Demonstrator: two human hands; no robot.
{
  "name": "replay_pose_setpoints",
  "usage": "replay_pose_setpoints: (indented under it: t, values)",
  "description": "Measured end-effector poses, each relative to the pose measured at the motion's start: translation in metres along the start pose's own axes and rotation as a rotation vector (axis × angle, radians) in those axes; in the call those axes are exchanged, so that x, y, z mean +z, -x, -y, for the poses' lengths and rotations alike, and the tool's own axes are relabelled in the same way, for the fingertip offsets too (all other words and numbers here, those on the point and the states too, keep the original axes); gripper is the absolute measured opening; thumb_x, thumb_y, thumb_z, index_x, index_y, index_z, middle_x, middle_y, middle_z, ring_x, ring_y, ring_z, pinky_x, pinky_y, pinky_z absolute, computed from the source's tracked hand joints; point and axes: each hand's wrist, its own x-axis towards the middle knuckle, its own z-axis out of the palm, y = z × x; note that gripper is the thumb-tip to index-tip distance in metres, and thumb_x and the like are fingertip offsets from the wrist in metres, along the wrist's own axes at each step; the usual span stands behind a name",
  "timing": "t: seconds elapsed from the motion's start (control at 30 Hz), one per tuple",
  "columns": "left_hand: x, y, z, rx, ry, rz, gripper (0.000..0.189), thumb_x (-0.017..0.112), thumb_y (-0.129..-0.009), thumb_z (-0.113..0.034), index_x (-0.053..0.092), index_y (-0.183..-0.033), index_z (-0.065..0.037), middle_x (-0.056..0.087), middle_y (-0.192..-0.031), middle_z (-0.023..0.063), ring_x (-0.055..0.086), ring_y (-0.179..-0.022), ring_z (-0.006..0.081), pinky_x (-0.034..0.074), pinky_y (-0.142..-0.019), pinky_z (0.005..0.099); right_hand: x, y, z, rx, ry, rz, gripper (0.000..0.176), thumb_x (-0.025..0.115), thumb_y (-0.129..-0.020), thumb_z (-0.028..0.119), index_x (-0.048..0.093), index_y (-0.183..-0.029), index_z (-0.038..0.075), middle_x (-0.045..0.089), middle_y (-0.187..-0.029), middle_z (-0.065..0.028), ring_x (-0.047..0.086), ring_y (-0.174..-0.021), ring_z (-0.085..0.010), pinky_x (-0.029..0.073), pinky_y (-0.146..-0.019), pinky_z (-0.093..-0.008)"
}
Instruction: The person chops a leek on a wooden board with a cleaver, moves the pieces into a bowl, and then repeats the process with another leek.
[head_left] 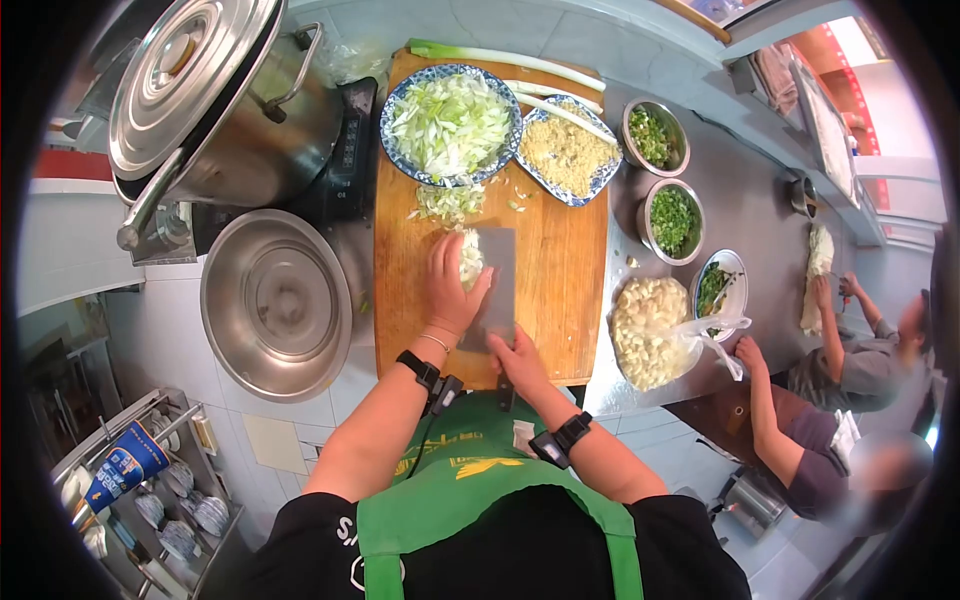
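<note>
On the wooden cutting board [555, 300], my right hand [518, 362] is closed around the handle of a cleaver [492, 285]. The broad blade lies nearly flat on the wood. My left hand [455, 288] curls its fingers over a small heap of white chopped scallion [471, 260] at the blade's left side, with the thumb against the blade. Just beyond it sits a pile of pale green scallion slices [448, 203]. Behind that, a blue-patterned bowl [388, 145] is heaped with sliced scallion. A patterned dish [573, 200] of minced pale garlic or ginger stands to its right.
Long scallion stalks [515, 62] lie along the board's back. A steel basin [225, 345] and large lidded pot [270, 140] are at left. Right are steel bowls of chopped greens [672, 220] and a bag of garlic cloves [650, 335]. Two other people [860, 360] work at far right.
</note>
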Motion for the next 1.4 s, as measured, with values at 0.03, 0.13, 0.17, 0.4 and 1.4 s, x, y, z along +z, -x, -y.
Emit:
replay_pose_setpoints:
  t: [0.03, 0.13, 0.17, 0.4, 1.4]
  values:
    - [0.000, 0.003, -0.006, -0.020, 0.010, -0.006, 0.065, 0.072, -0.091, -0.027, 0.046, -0.144, 0.001, 0.050, -0.144, 0.0225, 0.048, -0.132, 0.0413, 0.038, -0.112, 0.0478, 0.004, 0.000, 0.000, -0.015, 0.029, 0.025, 0.017, 0.064, -0.103, 0.019, 0.056, -0.113, 0.007, 0.058, -0.071, 0.0010, 0.052, -0.056, -0.0076, 0.041, -0.050, -0.0242]
    - [0.000, 0.007, -0.017, -0.094, 0.067, -0.027, 0.072, 0.075, -0.087, -0.031, 0.045, -0.143, 0.002, 0.049, -0.143, 0.0238, 0.045, -0.132, 0.0428, 0.036, -0.112, 0.0513, 0.008, 0.011, 0.018, 0.040, -0.035, 0.047, 0.017, 0.063, -0.103, 0.020, 0.055, -0.112, 0.007, 0.057, -0.069, 0.0012, 0.052, -0.055, -0.0072, 0.040, -0.049, -0.0233]
    - [-0.001, 0.007, -0.023, -0.092, 0.065, -0.034, 0.072, 0.075, -0.087, -0.031, 0.045, -0.143, 0.002, 0.049, -0.143, 0.0238, 0.045, -0.132, 0.0428, 0.036, -0.112, 0.0513, 0.008, 0.017, 0.028, 0.035, -0.031, 0.052, 0.017, 0.063, -0.103, 0.020, 0.055, -0.112, 0.007, 0.057, -0.069, 0.0012, 0.052, -0.055, -0.0072, 0.040, -0.049, -0.0233]
    - [-0.035, -0.068, -0.095, 0.014, 0.274, -0.080, 0.084, 0.080, -0.083, -0.030, 0.038, -0.149, 0.000, 0.038, -0.148, 0.0269, 0.035, -0.137, 0.0468, 0.029, -0.115, 0.0548, -0.008, 0.029, 0.152, -0.001, 0.034, 0.081, 0.015, 0.063, -0.101, 0.015, 0.055, -0.112, 0.007, 0.056, -0.067, 0.0004, 0.051, -0.051, -0.0081, 0.039, -0.046, -0.0234]
    - [-0.054, -0.087, 0.008, 0.072, -0.009, -0.259, 0.031, 0.055, -0.098, -0.009, 0.058, -0.128, 0.000, 0.058, -0.134, 0.0191, 0.048, -0.129, 0.0392, 0.035, -0.112, 0.0507, -0.114, -0.011, 0.143, -0.656, 1.110, -0.248, 0.051, 0.063, -0.079, -0.004, 0.058, -0.127, 0.012, 0.060, -0.121, -0.0123, 0.067, -0.090, -0.0398, 0.058, -0.072, -0.0466]
